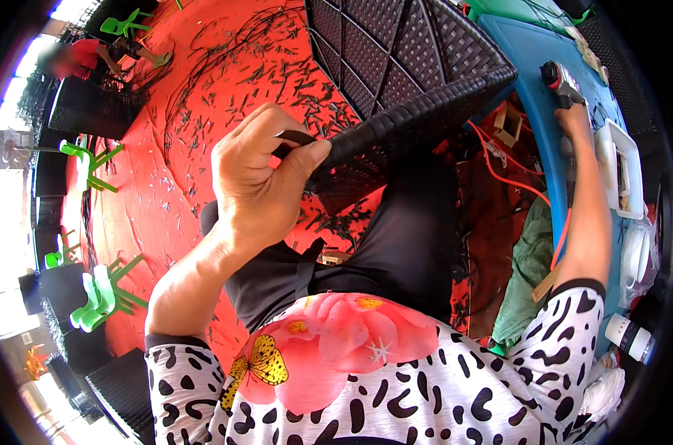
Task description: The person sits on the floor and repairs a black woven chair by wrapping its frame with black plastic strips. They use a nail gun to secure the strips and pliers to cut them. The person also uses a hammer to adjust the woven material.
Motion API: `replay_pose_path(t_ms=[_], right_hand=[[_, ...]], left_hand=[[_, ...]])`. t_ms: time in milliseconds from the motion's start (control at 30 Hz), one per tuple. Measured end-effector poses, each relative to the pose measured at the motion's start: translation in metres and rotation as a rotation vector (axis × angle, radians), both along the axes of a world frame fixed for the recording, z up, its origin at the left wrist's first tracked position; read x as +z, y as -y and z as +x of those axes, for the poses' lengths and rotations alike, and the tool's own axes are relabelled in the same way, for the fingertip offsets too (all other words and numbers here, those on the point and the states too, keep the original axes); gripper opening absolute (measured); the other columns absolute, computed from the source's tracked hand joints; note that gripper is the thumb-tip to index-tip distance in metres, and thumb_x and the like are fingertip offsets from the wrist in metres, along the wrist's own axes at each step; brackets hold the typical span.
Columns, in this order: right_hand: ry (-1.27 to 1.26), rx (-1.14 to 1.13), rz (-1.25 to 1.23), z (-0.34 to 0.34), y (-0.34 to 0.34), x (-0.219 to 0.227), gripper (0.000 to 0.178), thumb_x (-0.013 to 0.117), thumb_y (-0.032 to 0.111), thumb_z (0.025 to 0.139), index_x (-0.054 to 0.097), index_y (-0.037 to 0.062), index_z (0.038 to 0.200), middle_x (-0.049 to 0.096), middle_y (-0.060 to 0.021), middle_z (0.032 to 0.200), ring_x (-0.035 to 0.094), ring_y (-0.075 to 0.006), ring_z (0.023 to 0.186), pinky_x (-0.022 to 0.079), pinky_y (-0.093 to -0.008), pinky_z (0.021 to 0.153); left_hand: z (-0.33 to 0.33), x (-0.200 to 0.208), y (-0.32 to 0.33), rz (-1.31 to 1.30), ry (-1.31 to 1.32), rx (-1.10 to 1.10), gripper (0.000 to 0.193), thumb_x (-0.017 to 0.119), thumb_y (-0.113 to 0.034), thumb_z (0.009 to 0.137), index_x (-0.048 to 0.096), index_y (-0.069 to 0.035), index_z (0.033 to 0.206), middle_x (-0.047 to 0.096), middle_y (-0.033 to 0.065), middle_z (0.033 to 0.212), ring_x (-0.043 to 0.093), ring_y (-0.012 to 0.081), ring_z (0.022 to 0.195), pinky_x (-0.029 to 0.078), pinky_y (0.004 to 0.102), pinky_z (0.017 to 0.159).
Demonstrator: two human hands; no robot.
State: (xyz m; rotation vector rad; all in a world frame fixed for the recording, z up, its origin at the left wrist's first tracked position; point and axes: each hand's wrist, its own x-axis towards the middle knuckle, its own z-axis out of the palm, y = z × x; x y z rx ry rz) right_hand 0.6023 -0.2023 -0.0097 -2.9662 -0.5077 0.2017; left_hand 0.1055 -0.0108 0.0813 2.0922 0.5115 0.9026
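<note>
A dark brown woven rattan panel (418, 44) with crossing ribs leans over my lap, its wrapped edge (425, 104) toward me. At the near left corner of that edge, my left hand (266, 159) is closed, pinching a flat dark rattan strip (295, 136) between thumb and fingers. Over on the blue table at the right, my right hand (575, 122) is closed around an air staple gun (566, 83). Its silver and black head shows beyond the fingers; part of the grip is hidden by the hand. An orange air hose (562, 241) hangs below it.
The blue table (518, 44) carries a white plastic basket (619, 170) and a white bottle (629, 339). Dark strip scraps litter the red floor (195, 148). Green chairs (91, 165) stand at left, and another person (88, 59) sits at far left. Green cloth (525, 274) hangs by the table.
</note>
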Motion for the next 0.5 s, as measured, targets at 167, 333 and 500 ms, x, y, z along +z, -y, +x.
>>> replay_pose_path(t_ms=[167,333,500], right_hand=[[0.357,0.128,0.106,-0.052,0.022,0.014,0.049,0.067,0.027,0.071,0.055,-0.003,0.107,0.061,-0.0215,0.092,0.058,-0.0323,0.085,0.045,-0.0385,0.075],[0.201,0.359,0.616,-0.156,0.028,0.095,0.039,0.071,0.019,0.075,0.055,0.0003,0.105,0.058,-0.0031,0.073,0.052,-0.0102,0.058,0.044,-0.026,0.056],[0.558,0.655,1.116,-0.236,0.015,0.127,0.022,0.074,0.018,0.074,0.062,0.0008,0.082,0.061,0.0005,0.069,0.056,-0.0065,0.061,0.045,-0.021,0.059]], left_hand=[[-0.002,-0.006,-0.005,0.087,-0.003,0.003,0.016,0.066,0.001,0.069,0.05,0.0,0.067,0.053,0.0094,0.059,0.053,0.0203,0.052,0.041,0.0291,0.05],[-0.013,-0.007,-0.004,0.154,0.015,0.067,0.02,0.067,0.0,0.068,0.048,0.0,0.064,0.05,0.01,0.055,0.049,0.02,0.048,0.038,0.0297,0.047],[-0.021,-0.015,-0.006,0.168,0.02,0.116,0.023,0.07,-0.005,0.068,0.048,0.0,0.063,0.047,0.0099,0.053,0.045,0.0194,0.045,0.037,0.03,0.045]])
